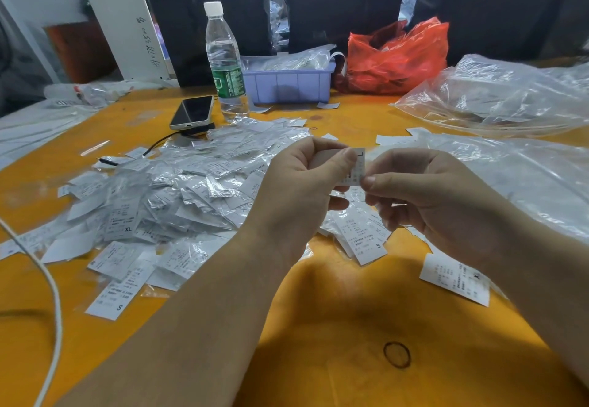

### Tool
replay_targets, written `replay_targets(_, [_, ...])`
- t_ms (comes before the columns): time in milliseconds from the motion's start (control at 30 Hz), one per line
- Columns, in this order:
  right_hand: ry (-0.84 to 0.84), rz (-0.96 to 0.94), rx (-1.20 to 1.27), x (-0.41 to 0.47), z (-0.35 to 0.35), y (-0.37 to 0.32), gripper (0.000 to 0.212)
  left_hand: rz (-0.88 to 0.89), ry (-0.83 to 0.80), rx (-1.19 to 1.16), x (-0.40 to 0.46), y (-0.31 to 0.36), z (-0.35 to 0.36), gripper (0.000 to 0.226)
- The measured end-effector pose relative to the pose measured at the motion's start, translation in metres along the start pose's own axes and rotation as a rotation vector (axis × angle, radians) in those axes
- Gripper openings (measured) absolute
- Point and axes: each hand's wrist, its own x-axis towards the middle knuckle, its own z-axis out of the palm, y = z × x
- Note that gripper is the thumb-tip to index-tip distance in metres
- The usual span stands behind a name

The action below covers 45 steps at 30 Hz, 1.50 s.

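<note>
Both hands hold one small white size label (357,167) above the orange table (318,327), at the centre of the view. My left hand (296,183) pinches its upper edge between thumb and fingers. My right hand (424,196) pinches its lower right edge with thumb and forefinger. An "L" shows at the label's top. A large heap of similar white labels in clear sleeves (178,190) lies to the left. Several loose labels (363,234) lie under the hands, and one more label (455,279) lies at the right.
A water bottle (224,62), a phone (192,111) with a black cable, a purple bin (288,83) and a red plastic bag (398,56) stand at the back. Clear plastic bags (510,139) cover the right side. A rubber band (396,354) lies near the front. A white cable (54,304) runs along the left.
</note>
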Motion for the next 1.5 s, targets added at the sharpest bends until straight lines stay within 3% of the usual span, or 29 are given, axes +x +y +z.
replay_targets(400, [0.037,-0.035,0.012,-0.0009,0.0028,0.0027,0.012,-0.184,-0.002,-0.270,0.0022,-0.0061,0.0058,0.016])
replay_targets(500, [0.089,-0.068,0.017,-0.0005,0.0028,0.0026,0.022,-0.180,-0.022,-0.229,0.0026,-0.0061,0.0050,0.015])
replay_targets(600, [0.134,-0.082,0.052,0.0000,-0.0001,0.0009,0.017,-0.155,-0.034,-0.164,0.0049,-0.0048,0.0017,0.004])
replay_targets(867, [0.131,-0.071,0.078,0.0002,-0.0012,-0.0010,0.018,0.000,0.033,-0.004,0.0024,-0.0025,-0.0015,0.008])
replay_targets(967, [0.112,-0.053,0.049,0.0005,-0.0014,0.0000,0.009,0.011,0.058,-0.016,0.0026,-0.0013,-0.0019,0.007])
replay_targets(1267, [0.111,-0.064,0.057,0.0009,-0.0019,0.0013,0.010,0.033,0.034,0.067,0.0020,-0.0031,-0.0020,0.005])
replay_targets(1500, [0.153,-0.057,0.085,0.0012,-0.0019,0.0001,0.023,0.011,-0.046,0.097,0.0014,-0.0012,-0.0031,0.003])
